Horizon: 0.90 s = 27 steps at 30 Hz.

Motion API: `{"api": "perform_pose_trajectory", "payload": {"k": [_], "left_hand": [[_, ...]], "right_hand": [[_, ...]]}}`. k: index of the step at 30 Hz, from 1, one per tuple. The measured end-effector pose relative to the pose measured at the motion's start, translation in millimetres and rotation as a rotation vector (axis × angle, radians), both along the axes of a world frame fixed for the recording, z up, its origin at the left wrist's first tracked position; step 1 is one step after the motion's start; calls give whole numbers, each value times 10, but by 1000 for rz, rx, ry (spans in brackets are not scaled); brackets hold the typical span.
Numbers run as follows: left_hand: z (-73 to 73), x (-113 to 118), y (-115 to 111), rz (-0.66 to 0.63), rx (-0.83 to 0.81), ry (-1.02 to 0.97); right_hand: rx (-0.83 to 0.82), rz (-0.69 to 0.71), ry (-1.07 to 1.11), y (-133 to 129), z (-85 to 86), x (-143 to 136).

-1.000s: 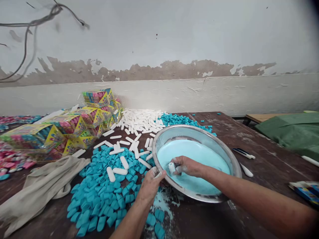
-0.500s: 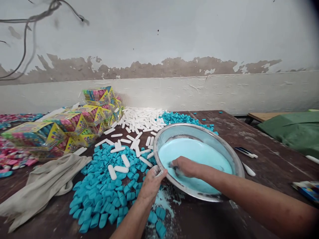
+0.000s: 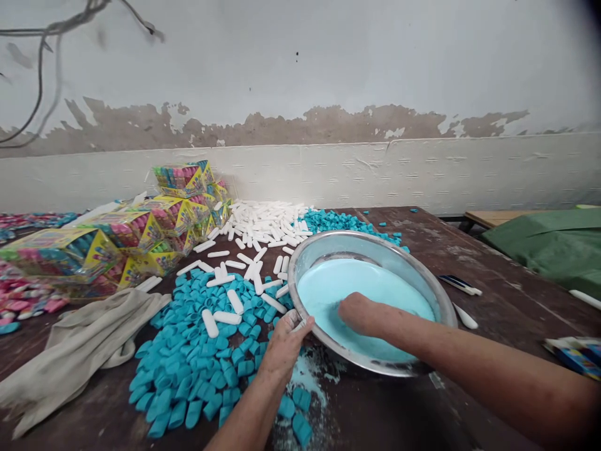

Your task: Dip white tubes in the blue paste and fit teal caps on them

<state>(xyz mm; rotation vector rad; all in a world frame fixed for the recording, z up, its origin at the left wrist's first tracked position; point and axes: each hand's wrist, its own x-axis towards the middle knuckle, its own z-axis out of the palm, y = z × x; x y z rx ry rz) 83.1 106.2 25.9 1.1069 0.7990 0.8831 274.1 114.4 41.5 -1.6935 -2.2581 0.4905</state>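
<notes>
A wide metal basin [image 3: 447, 299] stands tilted on the table and holds pale blue powder [image 3: 328, 285]. My left hand [image 3: 287, 335] grips the basin's near left rim, thumb over the edge, with pale powder on its fingers. Inside the basin, my right hand [image 3: 359, 313] is sunk into the powder, so its fingers are hidden. Left of the basin lies a heap of small teal caps [image 3: 188, 369], with a few white sticks [image 3: 227, 317] on top. Pale blue powder is spilled on the table below my left hand, beside loose teal caps [image 3: 301, 428].
Stacked yellow boxes [image 3: 106, 250] of colourful pieces stand at the left. A beige cloth [image 3: 94, 344] lies in front of them. Behind the basin are a white stick pile [image 3: 267, 219] and more teal caps [image 3: 338, 222]. A white-handled tool [image 3: 466, 317] lies to its right.
My right hand has shifted slightly right and deeper into the powder, and its fingers are now covered. My left hand stays on the rim.
</notes>
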Motion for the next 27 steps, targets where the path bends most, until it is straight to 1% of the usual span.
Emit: {"api": "perform_pose_trajectory", "payload": {"k": [2, 5, 8, 10, 12, 13, 14, 16, 17, 18, 19, 20, 21, 23, 25, 27], "left_hand": [[5, -2, -4, 1, -5, 3], [7, -1, -8, 2, -4, 15], [3, 0, -13, 0, -8, 60], [16, -11, -25, -5, 9, 103], [59, -31, -49, 39, 66, 180], [96, -41, -65, 100, 125, 246], [144, -45, -82, 187, 216, 327], [261, -18, -116, 356, 482, 506], [322, 20, -128, 397, 630, 589], [379, 77, -134, 379, 764, 656], [427, 153, -130, 306, 859, 704], [460, 244, -116, 198, 903, 736], [479, 344, -90, 85, 903, 750], [475, 542, -10, -93, 829, 714], [441, 687, 87, -176, 764, 646], [409, 747, 173, -209, 755, 599]], "right_hand": [[-44, 32, -25, 29, -39, -113], [-121, 91, -16, 98, 26, -139], [-156, 114, 56, 120, 154, 5], [-138, 96, 103, 80, 228, 129], [-97, 64, 136, 4, 282, 231], [-72, 46, 151, -39, 303, 269], [-45, 28, 164, -82, 321, 299], [17, -5, 188, -158, 350, 336], [45, -18, 196, -190, 361, 346], [74, -30, 203, -218, 370, 351], [101, -41, 215, -244, 375, 354], [124, -48, 232, -269, 376, 354], [145, -51, 254, -292, 372, 353], [181, -46, 287, -339, 345, 355], [206, -43, 264, -390, 301, 370], [232, -81, 191, -449, 254, 402]]}}
